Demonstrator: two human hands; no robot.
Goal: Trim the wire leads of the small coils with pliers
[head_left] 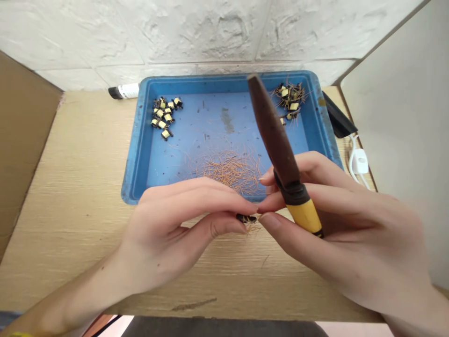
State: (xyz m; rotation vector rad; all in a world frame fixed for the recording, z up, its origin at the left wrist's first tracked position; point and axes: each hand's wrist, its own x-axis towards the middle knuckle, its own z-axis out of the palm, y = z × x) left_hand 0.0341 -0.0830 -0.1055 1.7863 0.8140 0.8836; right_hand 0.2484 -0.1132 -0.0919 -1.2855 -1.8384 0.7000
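My left hand [182, 224] pinches a small black coil part [246, 218] with fine copper leads between thumb and fingers, just in front of the blue tray [140, 154]. My right hand [333, 220] meets it fingertip to fingertip and also grips a tool with a yellow collar and long dark brown handle [277, 140], which points up and away over the tray. Inside the tray lie a group of yellow-and-black coil parts [164, 116] at the back left, a tangled group with long leads [289, 97] at the back right, and a heap of cut copper wire bits [233, 169].
The tray sits on a light wooden table [70, 187] against a white wall. A black-capped marker [122, 91] lies behind the tray's left corner. A black object [338, 119] and a white cable switch [358, 161] lie at the right. Cardboard stands at the left.
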